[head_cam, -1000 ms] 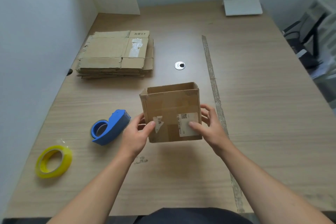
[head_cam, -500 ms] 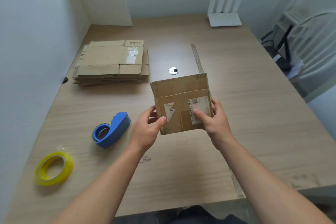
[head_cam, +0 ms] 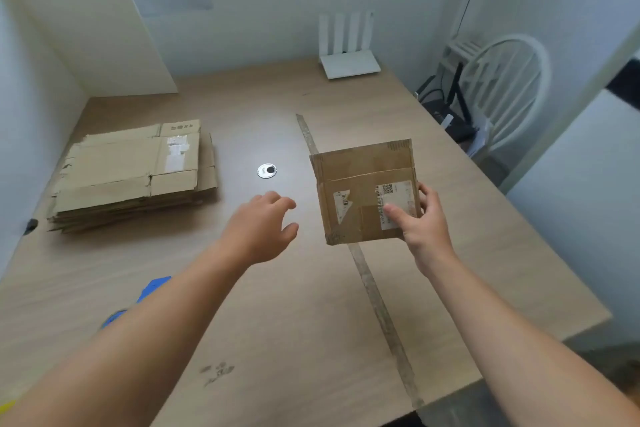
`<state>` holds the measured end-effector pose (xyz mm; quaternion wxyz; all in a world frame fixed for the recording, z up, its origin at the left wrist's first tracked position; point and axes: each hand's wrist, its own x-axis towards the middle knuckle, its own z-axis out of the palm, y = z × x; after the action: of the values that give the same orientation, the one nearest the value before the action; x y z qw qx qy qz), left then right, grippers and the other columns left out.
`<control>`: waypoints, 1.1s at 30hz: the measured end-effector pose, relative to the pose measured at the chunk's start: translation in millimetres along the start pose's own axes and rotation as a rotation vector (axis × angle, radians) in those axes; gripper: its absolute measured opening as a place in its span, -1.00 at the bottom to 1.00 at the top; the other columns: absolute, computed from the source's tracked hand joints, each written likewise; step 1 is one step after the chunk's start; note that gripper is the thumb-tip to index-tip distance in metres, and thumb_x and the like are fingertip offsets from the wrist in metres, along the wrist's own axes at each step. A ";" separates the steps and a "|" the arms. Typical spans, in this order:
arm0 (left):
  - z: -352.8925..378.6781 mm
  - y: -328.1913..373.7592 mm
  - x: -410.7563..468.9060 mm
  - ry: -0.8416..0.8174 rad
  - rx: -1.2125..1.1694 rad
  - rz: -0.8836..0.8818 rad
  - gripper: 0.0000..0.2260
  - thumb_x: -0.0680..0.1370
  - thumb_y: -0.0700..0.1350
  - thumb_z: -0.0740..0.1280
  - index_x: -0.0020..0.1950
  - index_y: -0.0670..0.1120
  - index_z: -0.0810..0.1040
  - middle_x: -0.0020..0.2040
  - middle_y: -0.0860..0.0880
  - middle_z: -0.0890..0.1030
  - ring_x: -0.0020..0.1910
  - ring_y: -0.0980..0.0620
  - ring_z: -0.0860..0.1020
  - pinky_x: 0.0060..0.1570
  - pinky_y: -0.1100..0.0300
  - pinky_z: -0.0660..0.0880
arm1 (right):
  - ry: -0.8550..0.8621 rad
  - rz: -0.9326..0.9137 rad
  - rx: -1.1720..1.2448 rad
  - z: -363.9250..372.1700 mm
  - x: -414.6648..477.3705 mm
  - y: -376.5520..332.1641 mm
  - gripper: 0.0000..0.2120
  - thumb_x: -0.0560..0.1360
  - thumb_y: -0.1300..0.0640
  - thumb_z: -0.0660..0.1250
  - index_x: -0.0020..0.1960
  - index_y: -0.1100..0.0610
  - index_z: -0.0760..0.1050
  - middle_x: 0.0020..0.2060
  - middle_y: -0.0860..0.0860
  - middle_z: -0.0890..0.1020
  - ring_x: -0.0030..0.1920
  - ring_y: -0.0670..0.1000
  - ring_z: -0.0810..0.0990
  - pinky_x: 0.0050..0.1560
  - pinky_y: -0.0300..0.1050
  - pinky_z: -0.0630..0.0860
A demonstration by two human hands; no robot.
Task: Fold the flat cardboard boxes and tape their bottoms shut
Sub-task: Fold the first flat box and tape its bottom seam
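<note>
My right hand (head_cam: 420,222) grips a folded cardboard box (head_cam: 360,184) by its right edge, thumb on the white label, and holds it above the table right of centre. My left hand (head_cam: 261,227) hovers over the table to the left of the box, fingers loosely spread, touching nothing. A stack of flat cardboard boxes (head_cam: 131,173) lies at the far left of the table. The blue tape dispenser (head_cam: 152,288) peeks out from behind my left forearm, mostly hidden. A yellow sliver of the tape roll (head_cam: 7,406) shows at the bottom left edge.
The wooden table (head_cam: 311,340) has a strip of old tape (head_cam: 374,291) running front to back and a round cable grommet (head_cam: 266,170). A white router (head_cam: 348,62) stands at the back. A white chair (head_cam: 502,87) sits past the right edge.
My left hand has let go of the box and drawn away to the left. My right hand has carried the box to the right. The camera has tilted up and right.
</note>
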<state>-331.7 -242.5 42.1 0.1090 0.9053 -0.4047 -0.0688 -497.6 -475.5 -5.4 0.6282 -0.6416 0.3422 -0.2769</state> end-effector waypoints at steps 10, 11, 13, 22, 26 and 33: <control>17.1 83.0 199.8 -0.027 0.165 0.055 -0.60 0.60 0.09 0.22 0.41 0.04 0.41 0.33 0.01 0.49 0.27 -0.07 0.45 0.16 0.04 0.38 | 0.020 -0.018 0.015 -74.1 201.9 -0.3 -0.41 0.42 0.05 0.55 0.23 -0.40 0.34 0.18 -0.13 0.57 0.19 -0.03 0.59 0.17 0.10 0.61; 20.9 90.7 220.8 -0.036 0.170 0.055 -0.60 0.60 0.10 0.22 0.42 0.04 0.41 0.33 0.01 0.49 0.27 -0.07 0.45 0.17 0.04 0.39 | 0.012 -0.019 -0.006 -79.8 224.6 0.4 -0.42 0.42 0.04 0.54 0.19 -0.45 0.32 0.18 -0.14 0.57 0.20 -0.05 0.58 0.20 0.10 0.60; 29.2 103.4 261.7 -0.036 0.176 0.055 -0.59 0.60 0.10 0.21 0.43 0.04 0.40 0.34 0.02 0.48 0.28 -0.06 0.46 0.19 0.05 0.40 | 0.002 -0.018 -0.035 -88.8 269.7 2.2 -0.43 0.43 0.02 0.53 0.22 -0.41 0.30 0.17 -0.17 0.57 0.20 -0.07 0.57 0.23 0.08 0.58; 68.6 124.1 395.7 0.001 0.104 -0.008 -0.59 0.62 0.08 0.21 0.46 0.03 0.37 0.34 0.01 0.47 0.27 -0.07 0.44 0.21 0.07 0.38 | -0.059 -0.051 -0.004 -79.9 433.2 33.4 -0.38 0.43 0.08 0.54 0.27 -0.34 0.28 0.17 -0.21 0.55 0.16 -0.19 0.58 0.20 -0.10 0.57; 85.3 116.2 436.1 0.021 0.069 -0.020 -0.59 0.62 0.08 0.22 0.46 0.04 0.38 0.34 0.03 0.47 0.27 -0.05 0.43 0.21 0.09 0.37 | -0.090 -0.081 -0.001 -72.4 483.5 49.7 -0.37 0.43 0.04 0.54 0.22 -0.45 0.26 0.21 -0.23 0.53 0.18 -0.24 0.55 0.14 -0.23 0.56; 108.2 108.3 475.7 0.061 -0.084 -0.042 -0.61 0.61 0.07 0.26 0.43 0.03 0.42 0.32 0.07 0.48 0.28 0.00 0.42 0.20 0.07 0.41 | -0.147 -0.115 0.018 -75.4 534.6 75.3 -0.29 0.42 0.05 0.55 0.42 -0.22 0.23 0.29 -0.17 0.51 0.21 -0.28 0.53 0.07 -0.37 0.53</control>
<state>-117.2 -683.8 -52.3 0.1579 0.9098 -0.3790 -0.0604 -236.2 -941.0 -116.0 0.6403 -0.6731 0.2554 -0.2679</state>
